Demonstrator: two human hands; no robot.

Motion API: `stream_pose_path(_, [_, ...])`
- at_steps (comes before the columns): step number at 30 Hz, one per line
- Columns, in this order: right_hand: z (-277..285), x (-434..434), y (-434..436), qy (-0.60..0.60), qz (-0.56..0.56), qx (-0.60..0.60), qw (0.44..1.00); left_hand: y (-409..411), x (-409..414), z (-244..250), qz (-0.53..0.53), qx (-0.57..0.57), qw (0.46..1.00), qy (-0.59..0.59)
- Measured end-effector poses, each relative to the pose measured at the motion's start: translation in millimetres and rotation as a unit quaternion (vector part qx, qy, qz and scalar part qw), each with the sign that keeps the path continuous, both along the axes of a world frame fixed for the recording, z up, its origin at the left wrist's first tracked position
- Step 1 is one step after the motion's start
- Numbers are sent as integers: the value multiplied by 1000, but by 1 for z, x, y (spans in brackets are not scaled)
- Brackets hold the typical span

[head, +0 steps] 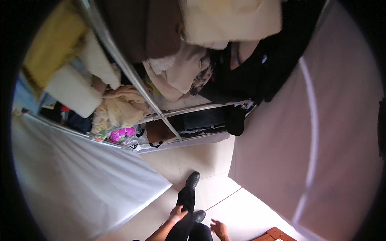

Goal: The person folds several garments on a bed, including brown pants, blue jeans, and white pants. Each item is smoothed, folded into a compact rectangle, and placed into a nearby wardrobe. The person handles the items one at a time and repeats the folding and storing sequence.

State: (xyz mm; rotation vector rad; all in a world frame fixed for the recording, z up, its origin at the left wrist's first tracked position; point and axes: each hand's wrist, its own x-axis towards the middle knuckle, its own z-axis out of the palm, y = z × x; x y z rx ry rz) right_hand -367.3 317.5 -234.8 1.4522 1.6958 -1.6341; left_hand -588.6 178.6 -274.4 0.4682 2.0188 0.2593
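Note:
My left hand (pixel 178 214) hangs over the dark trousers (pixel 186 198), holding nothing; from this angle I cannot tell if it touches the cloth. Lower down, my right hand (pixel 219 229) hangs beside the right leg with slightly curled, parted fingers and nothing in them. Before me stands a metal-tube wardrobe frame (pixel 135 79) filled with clothes. A brown garment (pixel 162 33) and a cream garment (pixel 232 22) hang at the top. Beige, frilly cloth (pixel 123 105) is bunched on the left, and dark folded clothes (pixel 205 119) lie on a low shelf.
A white fabric flap (pixel 90 177) spreads to the left, and a pinkish-grey fabric flap (pixel 274 135) stands on the right. Between them is tiled floor (pixel 202 156). A reddish-brown wooden item (pixel 274 235) shows at the bottom edge. A pink bundle (pixel 120 134) sits low in the wardrobe.

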Motion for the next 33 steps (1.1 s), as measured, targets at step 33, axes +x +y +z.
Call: stream_pose_path(33, [181, 11, -499, -167, -776, -4, 609, 1, -38, 68, -525, -149, 824, -150])
